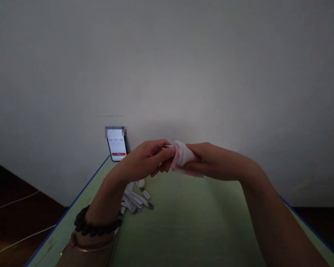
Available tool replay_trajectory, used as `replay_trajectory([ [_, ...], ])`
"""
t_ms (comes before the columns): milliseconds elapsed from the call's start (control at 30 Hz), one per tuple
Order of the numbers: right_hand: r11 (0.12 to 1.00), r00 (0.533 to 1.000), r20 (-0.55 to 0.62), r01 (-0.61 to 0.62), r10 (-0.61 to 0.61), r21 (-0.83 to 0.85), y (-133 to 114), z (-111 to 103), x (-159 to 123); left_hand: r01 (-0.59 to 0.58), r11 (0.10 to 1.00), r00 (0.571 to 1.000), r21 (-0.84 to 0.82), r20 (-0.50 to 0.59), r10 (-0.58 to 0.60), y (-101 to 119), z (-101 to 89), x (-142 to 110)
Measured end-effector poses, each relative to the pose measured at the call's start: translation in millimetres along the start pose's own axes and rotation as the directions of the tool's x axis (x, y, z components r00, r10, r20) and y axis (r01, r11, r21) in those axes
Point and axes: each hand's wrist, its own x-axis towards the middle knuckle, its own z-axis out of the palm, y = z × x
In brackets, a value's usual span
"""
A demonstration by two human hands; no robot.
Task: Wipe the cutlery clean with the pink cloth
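Observation:
Over the far part of the table, both my hands meet at a pink and white cloth (184, 154). My right hand (206, 159) is closed round the cloth, which is bunched up, with a pink edge hanging below. My left hand (153, 155) is closed, its thumb and fingers pinching at the cloth's left end. Thin pale edges show between the left fingers there; what they belong to is mostly hidden. Below my left hand lies a pile of flat, narrow white and grey pieces (135, 198), partly covered by my wrist.
A phone (117, 146) with a running timer on its screen leans against the wall (167, 74) at the table's far left corner. The green table (183, 222) has blue edges. Pale cables (22, 241) run across the dark floor on the left.

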Motion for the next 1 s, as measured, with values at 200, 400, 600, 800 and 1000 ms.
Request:
replay_trajectory([
  [200,1.000,0.999,-0.038,0.005,-0.005,-0.008,-10,3,0,0.087,0.996,0.993,0.027,0.083,-0.089,3,-4.9,-3],
  [400,0.997,0.998,-0.042,0.055,-0.053,0.047,-24,-1,-5,0.046,0.941,0.995,-0.337,0.102,-0.012,3,-1.4,-3],
  [600,0.996,0.996,-0.052,0.075,-0.073,0.042,-11,2,5,0.052,0.925,0.997,-0.375,0.074,-0.026,-1,-0.8,0],
  [800,0.990,1.000,0.016,0.007,-0.010,0.144,12,0,8,0.045,0.926,0.995,-0.375,-0.065,-0.075,-14,-12.8,-4],
  [1000,0.993,0.995,-0.027,-0.094,0.096,0.076,27,-9,-5,-0.004,0.898,0.991,-0.440,-0.125,-0.056,-23,-16.1,-9],
])
